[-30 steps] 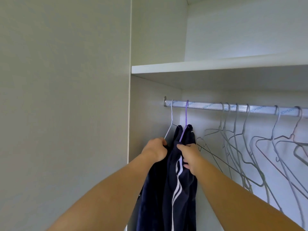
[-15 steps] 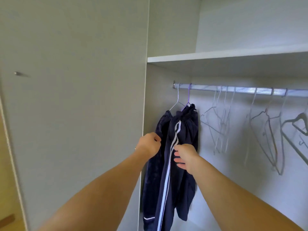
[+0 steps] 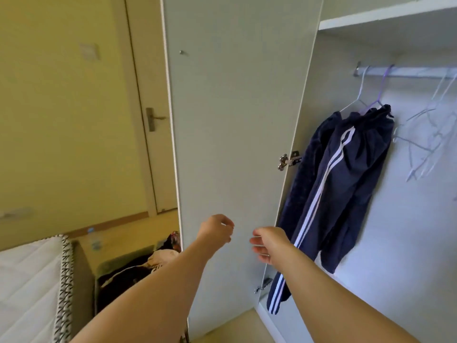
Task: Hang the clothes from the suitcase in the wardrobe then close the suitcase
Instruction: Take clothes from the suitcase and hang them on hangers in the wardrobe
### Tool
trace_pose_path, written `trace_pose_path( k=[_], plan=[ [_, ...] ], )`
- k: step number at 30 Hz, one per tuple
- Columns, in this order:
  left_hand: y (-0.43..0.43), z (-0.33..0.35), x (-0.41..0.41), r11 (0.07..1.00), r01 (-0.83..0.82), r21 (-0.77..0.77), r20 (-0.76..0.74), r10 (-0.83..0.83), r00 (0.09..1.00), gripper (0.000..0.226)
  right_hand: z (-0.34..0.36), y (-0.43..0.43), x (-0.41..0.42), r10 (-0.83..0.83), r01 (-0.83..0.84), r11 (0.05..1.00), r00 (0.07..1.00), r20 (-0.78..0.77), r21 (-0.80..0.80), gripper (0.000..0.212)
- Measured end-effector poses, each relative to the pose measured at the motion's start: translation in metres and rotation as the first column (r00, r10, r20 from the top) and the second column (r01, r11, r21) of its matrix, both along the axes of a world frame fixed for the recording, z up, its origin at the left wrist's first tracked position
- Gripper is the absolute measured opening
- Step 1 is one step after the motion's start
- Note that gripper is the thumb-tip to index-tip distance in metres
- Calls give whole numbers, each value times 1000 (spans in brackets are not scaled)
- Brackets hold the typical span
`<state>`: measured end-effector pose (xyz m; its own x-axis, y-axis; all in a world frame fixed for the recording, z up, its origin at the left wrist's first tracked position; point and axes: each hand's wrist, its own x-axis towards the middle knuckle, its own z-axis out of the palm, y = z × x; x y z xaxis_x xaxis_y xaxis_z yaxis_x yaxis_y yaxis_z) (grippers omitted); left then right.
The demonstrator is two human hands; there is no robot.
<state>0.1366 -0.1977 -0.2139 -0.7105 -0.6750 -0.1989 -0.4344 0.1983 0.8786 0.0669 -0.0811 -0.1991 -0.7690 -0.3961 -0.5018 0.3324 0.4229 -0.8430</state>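
The wardrobe [image 3: 400, 243] stands open, its pale door [image 3: 235, 120] swung out toward the room. Inside, under a shelf [image 3: 385, 19], a metal rail [image 3: 408, 71] carries navy trousers with white stripes [image 3: 346, 169] on a purple hanger [image 3: 382, 94], a second dark garment [image 3: 319, 137] just beside them on a white hanger [image 3: 358, 97], and bare wire hangers [image 3: 430, 137] further right. Both hands are in front of the door, apart from the clothes: the left hand [image 3: 217, 231] and right hand [image 3: 270, 243] have loosely curled fingers [image 3: 257, 250] holding nothing. Lower left, the open suitcase [image 3: 116, 262] lies on the floor with clothes [image 3: 160, 258] heaped in it, beside a bed [image 3: 27, 280]. Behind are a yellow wall [image 3: 61, 120], a room door [image 3: 146, 70] and a water bottle [image 3: 94, 240].
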Motion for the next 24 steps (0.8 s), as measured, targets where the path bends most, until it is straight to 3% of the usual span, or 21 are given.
trace_pose_path(
  k=[6, 10, 16, 24],
  plan=[
    [-39, -50, 79, 978, -203, 53, 102, 197, 975, 12, -56, -52, 63, 200, -212, 974, 972, 125, 87, 10],
    [-72, -72, 120, 929, -357, 97, 158, 340, 927, 13, -74, -92, 98, 285, -309, 945, 940, 188, 110, 20],
    [-137, -100, 166, 893, -440, 90, 218, 414, 884, 15, -107, -170, 135, 366, -420, 892, 887, 281, 164, 11],
    [-276, -150, 177, 879, -457, 135, 269, 412, 871, 16, -149, -310, 133, 333, -418, 859, 894, 299, 296, 24]
  ],
)
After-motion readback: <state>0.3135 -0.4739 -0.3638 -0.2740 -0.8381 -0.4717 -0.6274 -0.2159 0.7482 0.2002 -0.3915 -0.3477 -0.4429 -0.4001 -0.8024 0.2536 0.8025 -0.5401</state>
